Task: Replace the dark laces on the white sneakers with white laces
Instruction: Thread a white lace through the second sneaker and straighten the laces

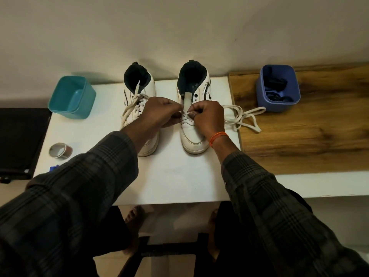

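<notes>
Head view: two white sneakers stand side by side near the far edge of the white desk, long axes running from near edge to far edge, toes toward the person and dark-lined collars toward the wall. The left sneaker is already threaded with a white lace, its loose ends draped over its left side. The right sneaker shows a bare tongue and open eyelets higher up; both hands meet over its lower eyelets. The left hand has its fingers curled, pinching the white lace at the shoe's left side; the right hand pinches the same lace with curled fingers, and the lace's slack loops trail right onto the wood-grain surface adjoining the desk's right edge. A blue tub on that surface holds dark laces. A teal tub sits at the desk's far left corner, a tape roll near the left edge. The wall behind is plain and pale.
</notes>
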